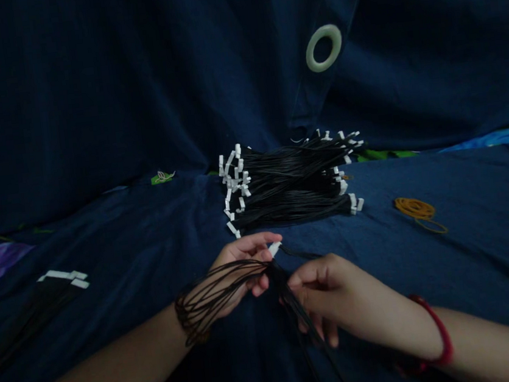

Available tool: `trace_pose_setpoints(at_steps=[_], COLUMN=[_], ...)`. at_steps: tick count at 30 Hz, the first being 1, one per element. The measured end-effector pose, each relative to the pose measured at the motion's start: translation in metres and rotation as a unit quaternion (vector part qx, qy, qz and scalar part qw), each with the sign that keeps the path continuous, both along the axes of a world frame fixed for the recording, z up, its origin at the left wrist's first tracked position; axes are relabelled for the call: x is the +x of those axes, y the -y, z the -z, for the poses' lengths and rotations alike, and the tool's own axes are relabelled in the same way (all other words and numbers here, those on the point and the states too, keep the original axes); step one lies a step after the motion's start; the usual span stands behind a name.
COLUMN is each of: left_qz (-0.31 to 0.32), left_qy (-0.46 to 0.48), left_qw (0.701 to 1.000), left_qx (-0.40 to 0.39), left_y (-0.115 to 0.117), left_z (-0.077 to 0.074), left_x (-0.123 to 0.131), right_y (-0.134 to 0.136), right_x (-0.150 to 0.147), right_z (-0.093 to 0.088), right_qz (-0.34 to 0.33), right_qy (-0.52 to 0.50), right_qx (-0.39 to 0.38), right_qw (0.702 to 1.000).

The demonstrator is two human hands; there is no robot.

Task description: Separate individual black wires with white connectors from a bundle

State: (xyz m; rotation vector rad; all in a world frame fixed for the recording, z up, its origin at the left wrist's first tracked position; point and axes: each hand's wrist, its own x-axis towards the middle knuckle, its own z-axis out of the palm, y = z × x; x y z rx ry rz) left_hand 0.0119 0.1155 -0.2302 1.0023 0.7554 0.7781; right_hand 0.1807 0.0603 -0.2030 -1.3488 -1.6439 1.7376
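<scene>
My left hand [249, 265] is closed on a white connector [274, 249] between thumb and fingers, at the end of a bundle of thin black wires [302, 311]. Thin dark strands [227, 277] fan from those fingers back over the hand to brownish loops round my left wrist; whether they are wires or bands I cannot make out. My right hand [324, 293] pinches the black wires just below the connector, fingers curled. Beyond both hands lies a stack of black wire bundles [294, 177] with white connectors at both ends.
Dark blue cloth [469, 221] covers the surface and hangs behind, with a pale ring [323, 48] on it. On the right lies a yellow-brown coil [415, 208] of thin loops. More black wires with white connectors [64, 276] lie on the left.
</scene>
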Motion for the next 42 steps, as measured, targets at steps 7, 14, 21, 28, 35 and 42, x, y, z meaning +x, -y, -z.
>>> trace_pose_setpoints(at_steps=[7,14,21,28,35,42], left_qz=[0.009,0.01,0.04,0.02,0.019,0.025], left_qy=[0.021,0.024,0.005,0.022,0.003,0.062], left_qw=[1.0,1.0,0.999,0.999,0.998,0.994], left_qx=[-0.003,-0.008,-0.033,-0.046,-0.061,-0.082], left_y=[-0.004,-0.001,0.001,0.002,0.003,0.003], left_z=[0.006,0.004,-0.002,-0.001,-0.005,-0.002], left_x=[-0.001,-0.004,-0.005,-0.004,-0.001,-0.001], right_y=[0.0,-0.004,-0.019,-0.026,-0.007,0.013], right_x=[0.013,0.014,0.039,0.062,0.048,0.023], right_z=[-0.012,-0.011,-0.037,-0.054,-0.071,-0.03], right_qz=[-0.026,-0.002,0.052,0.174,0.277,0.017], right_qy=[0.172,0.161,-0.141,-0.147,-0.231,0.258], right_qx=[0.248,0.244,-0.068,0.232,0.21,0.467], right_qw=[0.953,0.956,0.986,0.946,0.909,0.846])
